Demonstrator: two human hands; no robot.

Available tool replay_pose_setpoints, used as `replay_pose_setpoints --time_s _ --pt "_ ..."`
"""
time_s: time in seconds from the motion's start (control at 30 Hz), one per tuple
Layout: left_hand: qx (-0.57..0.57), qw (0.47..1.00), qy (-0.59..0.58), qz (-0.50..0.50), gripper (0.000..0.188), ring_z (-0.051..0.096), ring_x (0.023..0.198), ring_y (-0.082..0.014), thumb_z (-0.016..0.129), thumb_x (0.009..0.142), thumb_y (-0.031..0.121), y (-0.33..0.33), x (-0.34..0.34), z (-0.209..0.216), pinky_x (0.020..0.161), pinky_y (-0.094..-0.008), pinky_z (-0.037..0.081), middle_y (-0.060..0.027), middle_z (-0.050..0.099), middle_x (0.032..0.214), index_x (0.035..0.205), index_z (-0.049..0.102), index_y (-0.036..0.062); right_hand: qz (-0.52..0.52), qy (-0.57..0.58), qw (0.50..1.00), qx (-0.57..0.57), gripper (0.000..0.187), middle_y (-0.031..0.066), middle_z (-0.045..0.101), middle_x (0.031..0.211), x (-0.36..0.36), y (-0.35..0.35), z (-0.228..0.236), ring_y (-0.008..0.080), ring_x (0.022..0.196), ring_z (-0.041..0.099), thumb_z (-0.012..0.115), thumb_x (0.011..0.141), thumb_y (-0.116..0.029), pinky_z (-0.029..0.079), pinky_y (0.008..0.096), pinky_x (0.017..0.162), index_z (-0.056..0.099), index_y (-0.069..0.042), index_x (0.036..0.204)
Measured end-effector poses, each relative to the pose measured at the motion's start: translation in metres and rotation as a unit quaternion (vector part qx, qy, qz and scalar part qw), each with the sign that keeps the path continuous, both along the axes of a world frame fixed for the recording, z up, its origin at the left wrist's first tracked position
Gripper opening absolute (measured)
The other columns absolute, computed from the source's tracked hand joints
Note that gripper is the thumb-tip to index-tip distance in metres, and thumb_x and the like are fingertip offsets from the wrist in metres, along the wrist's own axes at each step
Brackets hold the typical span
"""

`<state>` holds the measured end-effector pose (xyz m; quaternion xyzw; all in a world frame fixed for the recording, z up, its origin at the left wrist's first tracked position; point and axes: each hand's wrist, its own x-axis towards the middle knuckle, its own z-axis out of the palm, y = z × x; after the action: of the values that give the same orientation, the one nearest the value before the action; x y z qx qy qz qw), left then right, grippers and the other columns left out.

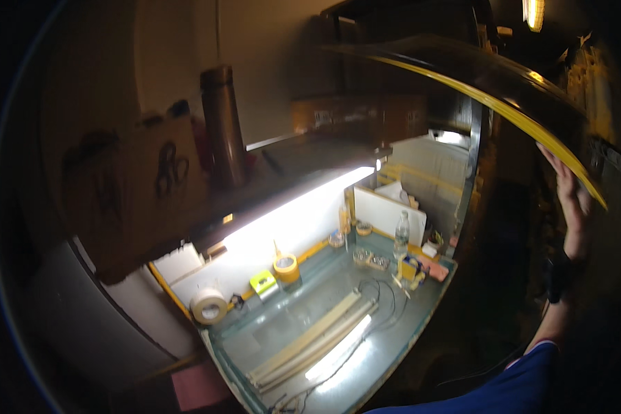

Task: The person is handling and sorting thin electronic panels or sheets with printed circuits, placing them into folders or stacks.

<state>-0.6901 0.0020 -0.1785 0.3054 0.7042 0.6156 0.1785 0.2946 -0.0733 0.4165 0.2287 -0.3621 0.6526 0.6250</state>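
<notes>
My right hand (pixel 570 190) is raised at the right, its arm in a blue sleeve (pixel 490 386) and a dark band (pixel 556 276) at the wrist. It grips the lower right end of a large, thin dark glossy sheet (pixel 476 69) with a bright yellow edge. The sheet is tilted and bowed, high over the right half of the view. Some of the fingers lie along its yellow edge; the rest are hidden. My left hand is out of view.
Below is a lit glass-topped bench (pixel 269 338) with long strips (pixel 310 338), thin dark cables, tape rolls (pixel 209 306), a yellow tape roll (pixel 286 268) and a clear bottle (pixel 401 234). A lamp (pixel 303 200) hangs under a shelf holding a brown flask (pixel 222 124) and cardboard boxes (pixel 127 179).
</notes>
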Motion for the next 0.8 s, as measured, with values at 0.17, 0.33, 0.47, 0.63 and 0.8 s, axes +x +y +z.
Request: replay_pose_setpoints --time_s 0.17,0.33,0.47,0.63,0.8 --pt "-0.089 0.996 0.006 -0.03 0.019 0.057 0.067 -0.0245 0.058 0.069 0.009 -0.099 -0.055 -0.025 0.055 -0.0336 0.045 -0.0134 0.058 0.076 0.086 0.057 0.0009 -0.203 -0.074 0.958 -0.19 0.058 0.0184 0.017 0.136 -0.02 -0.09 -0.074 0.0255 0.118 0.038 0.044 0.086 -0.004 0.036 0.0372 0.098 0.012 -0.001 0.134" --pt "-0.085 0.99 0.086 -0.067 0.004 0.043 0.049 -0.0076 0.052 0.083 0.009 -0.058 -0.034 0.025 0.041 -0.0205 0.037 0.0013 0.046 0.063 0.082 0.05 0.0058 -0.298 -0.202 0.877 -0.32 0.056 0.0186 0.029 0.129 -0.051 -0.125 -0.169 0.0242 0.111 0.044 0.047 0.083 -0.003 0.04 0.0354 0.093 0.02 0.0 0.131" --pt "-0.076 0.978 0.033 -0.193 0.005 0.048 0.054 -0.0045 0.053 0.084 0.01 0.003 0.064 0.096 0.043 -0.0173 0.037 0.0017 0.051 0.068 0.086 0.053 0.0052 -0.352 -0.328 0.782 -0.398 0.054 0.0188 0.038 0.123 -0.083 -0.145 -0.228 0.0232 0.105 0.049 0.05 0.08 -0.003 0.043 0.034 0.089 0.026 0.001 0.128" --pt "-0.134 0.95 0.076 -0.27 0.013 0.054 0.064 -0.0061 0.054 0.083 0.011 -0.003 0.142 0.159 0.053 -0.0187 0.044 -0.0007 0.057 0.075 0.093 0.055 0.0025 -0.383 -0.486 0.657 -0.431 0.052 0.019 0.049 0.115 -0.129 -0.144 -0.257 0.0219 0.098 0.056 0.054 0.077 -0.002 0.047 0.0322 0.085 0.034 0.003 0.125" --pt "-0.176 0.932 0.15 -0.278 0.015 0.055 0.067 -0.0076 0.055 0.083 0.01 -0.05 0.145 0.159 0.06 -0.0206 0.045 -0.0024 0.058 0.075 0.093 0.057 -0.0004 -0.145 -0.512 0.694 -0.485 0.045 0.0115 0.059 0.093 -0.186 -0.012 -0.292 0.0185 0.079 0.061 0.059 0.074 0.0 0.052 0.0288 0.07 0.041 0.004 0.115"
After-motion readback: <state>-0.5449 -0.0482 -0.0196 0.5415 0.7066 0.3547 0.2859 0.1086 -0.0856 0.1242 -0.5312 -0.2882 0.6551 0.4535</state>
